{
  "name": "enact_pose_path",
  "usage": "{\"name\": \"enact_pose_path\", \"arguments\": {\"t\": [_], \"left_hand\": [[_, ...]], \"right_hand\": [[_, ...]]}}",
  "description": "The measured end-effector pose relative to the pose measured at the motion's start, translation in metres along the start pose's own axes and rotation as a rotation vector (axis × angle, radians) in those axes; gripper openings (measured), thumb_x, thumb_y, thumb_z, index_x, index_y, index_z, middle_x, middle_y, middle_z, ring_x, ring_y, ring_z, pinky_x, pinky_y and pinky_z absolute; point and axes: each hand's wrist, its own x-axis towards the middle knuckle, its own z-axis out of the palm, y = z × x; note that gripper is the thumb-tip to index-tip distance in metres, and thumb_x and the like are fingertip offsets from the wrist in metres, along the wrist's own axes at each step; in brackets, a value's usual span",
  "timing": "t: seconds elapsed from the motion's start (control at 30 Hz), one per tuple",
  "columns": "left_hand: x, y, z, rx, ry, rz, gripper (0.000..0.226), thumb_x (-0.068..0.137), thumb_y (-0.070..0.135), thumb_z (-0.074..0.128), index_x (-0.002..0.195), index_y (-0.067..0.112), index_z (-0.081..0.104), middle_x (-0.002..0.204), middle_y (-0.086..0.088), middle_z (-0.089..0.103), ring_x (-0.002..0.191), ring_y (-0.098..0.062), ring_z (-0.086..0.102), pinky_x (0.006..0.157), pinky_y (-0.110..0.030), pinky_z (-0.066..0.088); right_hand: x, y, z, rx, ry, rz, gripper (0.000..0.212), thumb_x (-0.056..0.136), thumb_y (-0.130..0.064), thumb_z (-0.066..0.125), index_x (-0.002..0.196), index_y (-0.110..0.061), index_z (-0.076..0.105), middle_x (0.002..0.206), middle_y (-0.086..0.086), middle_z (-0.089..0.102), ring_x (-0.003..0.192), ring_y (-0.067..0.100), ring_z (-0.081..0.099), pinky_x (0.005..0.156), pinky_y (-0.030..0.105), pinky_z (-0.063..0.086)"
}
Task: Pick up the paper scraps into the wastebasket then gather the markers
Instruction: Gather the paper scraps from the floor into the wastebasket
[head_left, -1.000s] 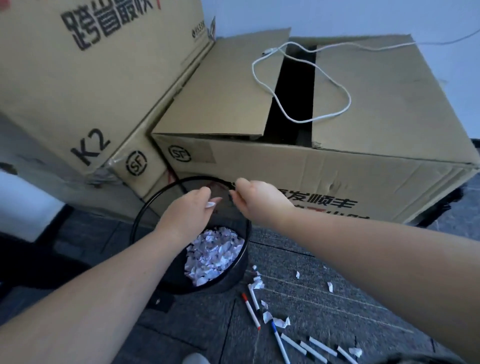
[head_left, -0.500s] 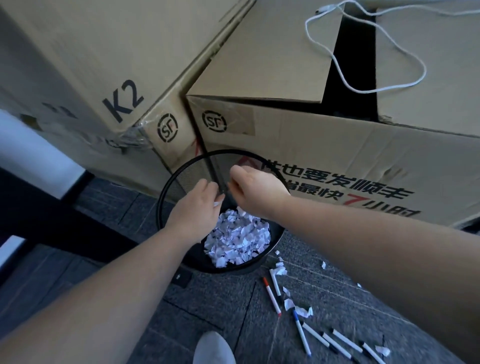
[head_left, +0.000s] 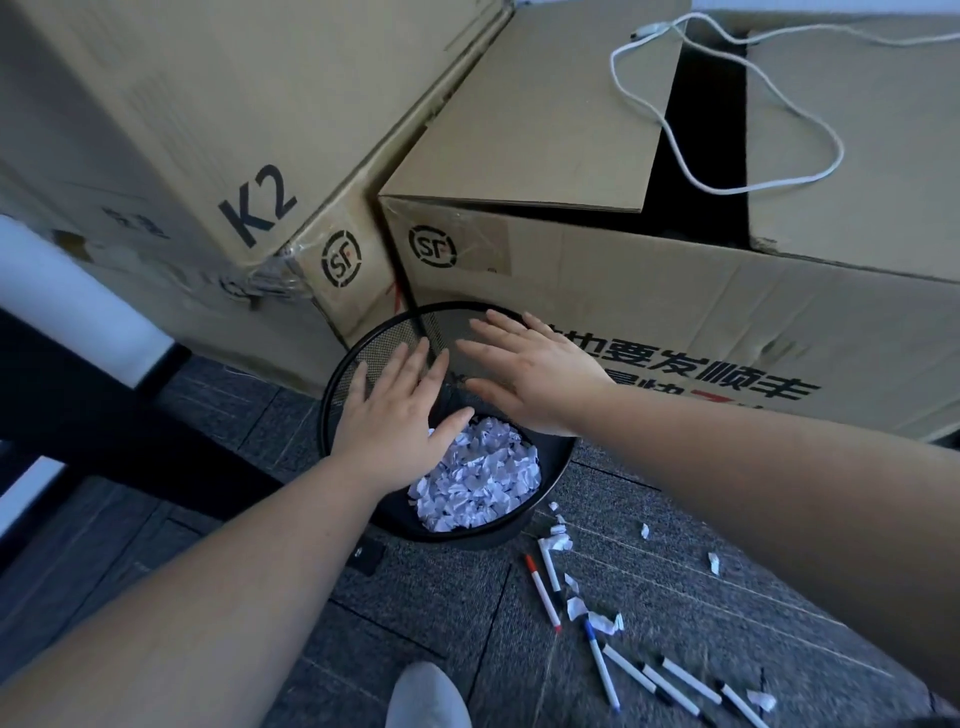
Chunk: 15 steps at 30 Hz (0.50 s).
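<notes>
A black mesh wastebasket (head_left: 363, 358) stands on the carpet, holding a heap of crumpled white paper scraps (head_left: 478, 478). Both hands hover flat over its mouth. My left hand (head_left: 397, 410) is open with fingers spread, and my right hand (head_left: 530, 374) is open too; neither holds anything. Loose paper scraps (head_left: 595, 616) lie on the floor to the basket's right. Several white markers (head_left: 670, 686) lie there as well, one with a red cap (head_left: 543, 592) and one with a blue cap (head_left: 600, 662).
Two big cardboard boxes (head_left: 675, 312) stand right behind the basket; a white cable (head_left: 753, 130) lies over the right one. A grey shoe tip (head_left: 428, 699) shows at the bottom. A dark table edge (head_left: 104, 405) runs at the left.
Both hands were pinched together over the basket; now their fingers are spread flat and the small scrap at the left fingers is gone. The view has dropped closer to the basket.
</notes>
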Motion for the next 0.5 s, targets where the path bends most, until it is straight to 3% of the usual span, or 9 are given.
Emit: {"name": "enact_pose_path", "arguments": {"t": [0.23,0.43,0.5], "left_hand": [[0.007,0.03,-0.025,0.023,0.079,0.12,0.076,0.084,0.065,0.01,0.147,0.024,-0.005,0.157,0.004,-0.009,0.143,-0.013,-0.011,0.118,-0.042,-0.001],[0.014,0.091,-0.027,-0.036,0.146,0.341,0.067,0.095,0.047,0.031,0.147,0.02,-0.001,0.158,0.0,-0.005,0.144,-0.015,-0.006,0.119,-0.037,0.003],[0.015,0.115,-0.021,-0.068,0.155,0.398,0.066,0.096,0.04,0.035,0.147,0.019,0.0,0.158,0.0,-0.004,0.144,-0.015,-0.005,0.119,-0.035,0.002]], "right_hand": [[-0.031,0.016,-0.02,0.01,0.032,-0.016,0.064,0.091,-0.059,0.027,0.147,-0.031,0.014,0.157,-0.005,0.012,0.144,0.012,0.002,0.115,0.03,-0.002],[-0.083,0.053,-0.022,0.015,0.045,0.074,0.07,0.088,-0.062,0.022,0.147,-0.024,0.017,0.156,-0.003,0.016,0.144,0.013,0.006,0.115,0.028,0.001],[-0.106,0.066,-0.013,0.027,0.05,0.103,0.071,0.089,-0.064,0.018,0.147,-0.023,0.018,0.156,-0.002,0.017,0.144,0.013,0.007,0.117,0.032,0.007]]}}
